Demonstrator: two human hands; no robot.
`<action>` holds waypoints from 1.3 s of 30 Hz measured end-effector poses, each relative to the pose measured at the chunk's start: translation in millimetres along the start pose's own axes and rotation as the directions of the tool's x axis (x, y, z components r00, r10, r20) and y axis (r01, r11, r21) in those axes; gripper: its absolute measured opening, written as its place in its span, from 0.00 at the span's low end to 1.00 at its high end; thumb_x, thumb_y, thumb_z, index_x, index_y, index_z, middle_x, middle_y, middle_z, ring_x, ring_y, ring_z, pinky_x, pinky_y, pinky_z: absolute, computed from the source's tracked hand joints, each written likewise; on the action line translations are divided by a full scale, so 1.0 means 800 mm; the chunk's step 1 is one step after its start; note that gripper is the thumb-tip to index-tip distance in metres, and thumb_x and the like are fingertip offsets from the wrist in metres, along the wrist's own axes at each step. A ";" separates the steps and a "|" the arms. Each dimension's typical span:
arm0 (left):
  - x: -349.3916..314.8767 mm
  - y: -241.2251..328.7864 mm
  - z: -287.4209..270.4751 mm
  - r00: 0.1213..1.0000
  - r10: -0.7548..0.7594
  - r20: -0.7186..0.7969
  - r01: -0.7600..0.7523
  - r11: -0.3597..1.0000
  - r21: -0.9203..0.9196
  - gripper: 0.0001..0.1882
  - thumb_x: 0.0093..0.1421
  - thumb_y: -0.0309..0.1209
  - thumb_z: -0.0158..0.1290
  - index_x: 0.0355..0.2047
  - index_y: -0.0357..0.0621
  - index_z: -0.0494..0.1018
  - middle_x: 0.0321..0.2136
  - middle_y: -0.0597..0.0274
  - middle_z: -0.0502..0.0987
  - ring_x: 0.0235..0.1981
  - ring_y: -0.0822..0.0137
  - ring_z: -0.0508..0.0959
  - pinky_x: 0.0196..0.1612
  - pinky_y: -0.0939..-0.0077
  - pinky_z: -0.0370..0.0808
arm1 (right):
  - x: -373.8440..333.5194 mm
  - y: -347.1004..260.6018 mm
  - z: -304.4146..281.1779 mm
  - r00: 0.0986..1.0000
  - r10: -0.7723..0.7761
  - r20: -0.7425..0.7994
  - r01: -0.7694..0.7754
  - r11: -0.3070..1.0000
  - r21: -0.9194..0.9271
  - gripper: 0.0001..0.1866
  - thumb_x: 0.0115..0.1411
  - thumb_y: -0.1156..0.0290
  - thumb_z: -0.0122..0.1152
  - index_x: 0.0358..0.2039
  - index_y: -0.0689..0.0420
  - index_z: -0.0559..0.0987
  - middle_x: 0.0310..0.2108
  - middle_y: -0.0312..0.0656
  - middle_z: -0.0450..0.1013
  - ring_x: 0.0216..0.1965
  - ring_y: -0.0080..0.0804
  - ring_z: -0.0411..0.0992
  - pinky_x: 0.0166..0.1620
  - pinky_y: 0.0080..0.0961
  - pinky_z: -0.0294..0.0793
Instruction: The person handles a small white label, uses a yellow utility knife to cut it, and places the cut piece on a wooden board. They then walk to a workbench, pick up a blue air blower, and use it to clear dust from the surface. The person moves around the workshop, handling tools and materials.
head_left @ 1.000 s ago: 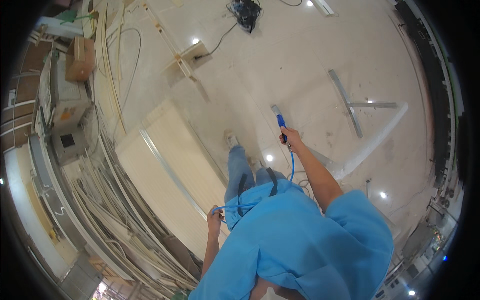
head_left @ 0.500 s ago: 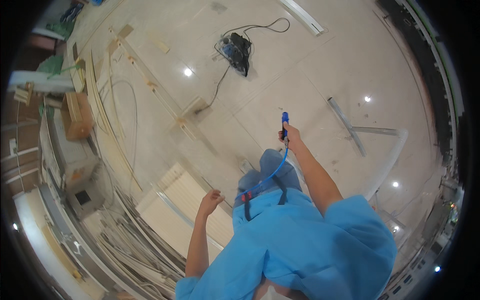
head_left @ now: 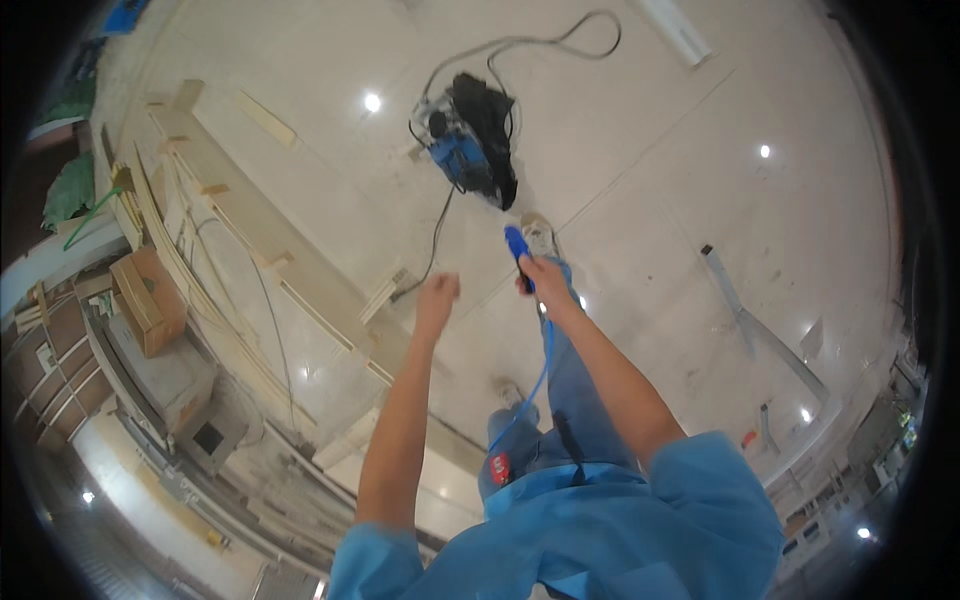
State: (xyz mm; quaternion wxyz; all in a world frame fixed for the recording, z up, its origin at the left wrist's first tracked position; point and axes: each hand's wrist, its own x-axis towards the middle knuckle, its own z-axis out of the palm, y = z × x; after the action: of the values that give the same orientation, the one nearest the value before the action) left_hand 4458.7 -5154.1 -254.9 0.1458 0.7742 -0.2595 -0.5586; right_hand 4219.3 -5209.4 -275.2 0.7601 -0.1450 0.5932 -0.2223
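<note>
In my right hand (head_left: pixel 545 283) is a blue air blow gun (head_left: pixel 517 243), its nozzle end pointing away from me over the floor. A thin blue hose (head_left: pixel 540 378) runs from its lower end down past my thigh to my waist. My left hand (head_left: pixel 437 302) hangs in the air to the left with fingers curled in and nothing visible in them; it is slightly blurred. Beyond both hands, a blue and black corded power tool (head_left: pixel 462 150) with a black bag sits on the floor. My forward shoe (head_left: pixel 540 236) is close to it.
A black cable (head_left: pixel 440 235) leads from the power tool to a power strip (head_left: pixel 385 295). Long pale wooden frame pieces (head_left: pixel 270 270) lie to the left, with a cardboard box (head_left: pixel 150 300) farther left. Metal profiles (head_left: pixel 735 290) lie on the right; another white profile (head_left: pixel 675 30) is at the far edge.
I have stepped forward, so the power tool is nearer. The blow gun has swung left toward it. My left hand has moved forward and up, its fingers more curled.
</note>
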 end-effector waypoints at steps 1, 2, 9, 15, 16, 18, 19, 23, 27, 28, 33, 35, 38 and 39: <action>0.048 0.012 0.004 0.999 -0.038 -0.024 0.036 0.996 -0.079 0.25 0.66 0.48 0.52 0.42 0.32 0.77 0.34 0.53 0.82 0.38 0.63 0.80 0.46 0.71 0.74 | 0.021 -0.011 0.010 0.997 -0.046 -0.069 0.048 0.998 0.035 0.16 0.71 0.56 0.54 0.37 0.57 0.75 0.25 0.39 0.74 0.24 0.24 0.71 0.29 0.23 0.73; 0.106 0.027 0.011 0.990 -0.133 -0.047 0.127 0.985 -0.116 0.27 0.65 0.50 0.53 0.42 0.32 0.77 0.34 0.51 0.82 0.39 0.59 0.81 0.47 0.68 0.74 | 0.047 -0.025 0.016 0.986 -0.072 -0.152 0.081 0.995 0.054 0.16 0.71 0.57 0.53 0.37 0.57 0.75 0.25 0.38 0.74 0.24 0.24 0.71 0.30 0.22 0.72; 0.372 0.091 0.051 0.966 -0.097 -0.240 0.178 0.921 0.346 0.37 0.57 0.60 0.58 0.43 0.30 0.77 0.41 0.41 0.81 0.47 0.47 0.81 0.52 0.59 0.74 | 0.090 -0.057 0.007 0.998 0.002 -0.062 -0.002 1.000 -0.009 0.17 0.73 0.57 0.49 0.43 0.60 0.75 0.29 0.37 0.75 0.29 0.23 0.72 0.38 0.24 0.73; 0.418 0.122 0.096 0.928 -0.190 -0.322 0.358 0.698 0.621 0.45 0.56 0.63 0.58 0.54 0.31 0.66 0.49 0.41 0.79 0.51 0.44 0.80 0.54 0.53 0.75 | 0.097 -0.053 -0.021 0.994 0.041 -0.101 -0.037 0.998 0.041 0.16 0.74 0.59 0.49 0.45 0.61 0.75 0.29 0.36 0.73 0.30 0.21 0.71 0.37 0.21 0.72; 0.421 0.124 0.097 0.936 -0.187 -0.297 0.342 0.677 0.651 0.44 0.56 0.62 0.58 0.54 0.31 0.66 0.49 0.41 0.79 0.51 0.44 0.80 0.54 0.53 0.75 | 0.096 -0.051 -0.026 0.989 0.029 -0.142 -0.015 0.995 0.099 0.17 0.74 0.58 0.49 0.45 0.60 0.75 0.29 0.36 0.73 0.30 0.21 0.71 0.37 0.21 0.72; 0.427 0.125 0.090 0.956 -0.161 -0.243 0.289 0.636 0.716 0.43 0.56 0.62 0.58 0.53 0.31 0.66 0.49 0.40 0.78 0.51 0.44 0.80 0.55 0.53 0.75 | 0.095 -0.049 -0.035 0.993 0.089 -0.075 -0.086 0.995 0.045 0.17 0.74 0.58 0.49 0.45 0.60 0.75 0.29 0.36 0.73 0.30 0.21 0.71 0.37 0.20 0.71; 0.429 0.122 0.087 0.959 -0.151 -0.238 0.279 0.637 0.719 0.42 0.58 0.60 0.57 0.53 0.31 0.67 0.49 0.40 0.79 0.51 0.43 0.79 0.55 0.53 0.74 | 0.094 -0.047 -0.038 0.995 0.090 -0.034 -0.089 0.996 0.021 0.17 0.74 0.57 0.49 0.45 0.60 0.74 0.29 0.35 0.73 0.30 0.21 0.71 0.37 0.20 0.71; 0.435 0.098 0.087 0.927 -0.256 -0.273 0.368 0.758 0.539 0.39 0.61 0.58 0.54 0.52 0.29 0.67 0.49 0.37 0.78 0.51 0.41 0.79 0.56 0.53 0.74 | 0.085 -0.040 -0.041 0.982 0.190 -0.007 -0.190 0.981 0.041 0.16 0.74 0.58 0.48 0.46 0.59 0.74 0.31 0.37 0.74 0.32 0.22 0.72 0.39 0.22 0.72; 0.441 0.083 0.094 0.928 -0.200 -0.314 0.342 0.791 0.507 0.35 0.63 0.54 0.53 0.49 0.27 0.70 0.50 0.34 0.77 0.53 0.40 0.78 0.55 0.53 0.74 | 0.074 -0.044 -0.041 0.984 0.177 -0.035 -0.176 0.983 0.049 0.18 0.74 0.56 0.48 0.48 0.59 0.73 0.30 0.36 0.73 0.32 0.21 0.71 0.38 0.20 0.72; 0.443 0.084 0.090 0.936 -0.190 -0.296 0.326 0.786 0.525 0.34 0.64 0.53 0.53 0.48 0.26 0.71 0.50 0.34 0.77 0.54 0.39 0.77 0.55 0.54 0.75 | 0.070 -0.047 -0.041 0.987 0.156 -0.029 -0.155 0.987 0.028 0.18 0.74 0.56 0.47 0.48 0.59 0.73 0.31 0.36 0.73 0.32 0.21 0.71 0.38 0.21 0.72; 0.438 0.093 0.030 0.945 -0.327 0.021 0.312 0.918 0.245 0.29 0.65 0.44 0.53 0.49 0.23 0.69 0.46 0.36 0.76 0.45 0.45 0.79 0.37 0.53 0.82 | 0.033 -0.059 -0.046 0.988 0.104 -0.112 -0.093 0.991 0.101 0.18 0.75 0.56 0.46 0.48 0.59 0.73 0.31 0.36 0.73 0.32 0.21 0.71 0.38 0.21 0.72; 0.416 0.090 0.008 0.916 -0.379 0.135 0.360 0.922 0.142 0.27 0.65 0.40 0.54 0.51 0.24 0.68 0.41 0.41 0.73 0.38 0.51 0.79 0.26 0.57 0.83 | 0.015 -0.061 -0.047 0.982 0.099 -0.162 -0.080 0.989 0.124 0.17 0.75 0.56 0.46 0.46 0.59 0.73 0.31 0.36 0.74 0.32 0.21 0.72 0.38 0.21 0.72; 0.341 0.067 0.000 0.931 -0.341 0.130 0.325 0.937 0.129 0.22 0.66 0.40 0.53 0.45 0.28 0.68 0.35 0.48 0.76 0.26 0.58 0.80 0.19 0.64 0.80 | -0.017 -0.060 -0.050 0.978 0.173 -0.115 -0.167 0.984 0.059 0.16 0.75 0.57 0.45 0.43 0.57 0.73 0.31 0.37 0.75 0.32 0.23 0.72 0.38 0.22 0.72; 0.308 0.058 -0.003 0.922 -0.358 0.146 0.343 0.932 0.117 0.22 0.66 0.40 0.53 0.46 0.29 0.68 0.35 0.48 0.76 0.26 0.58 0.80 0.20 0.64 0.80 | -0.027 -0.060 -0.051 0.975 0.219 -0.038 -0.220 0.975 -0.016 0.16 0.75 0.57 0.45 0.43 0.57 0.73 0.31 0.37 0.75 0.31 0.23 0.72 0.38 0.22 0.72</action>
State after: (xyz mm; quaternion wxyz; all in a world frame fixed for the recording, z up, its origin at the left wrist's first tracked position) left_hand 4509.5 -5331.9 -424.5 -0.0130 0.7650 -0.1526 -0.6255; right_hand 4167.3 -5238.0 -244.2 0.7677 -0.0821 0.6213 -0.1336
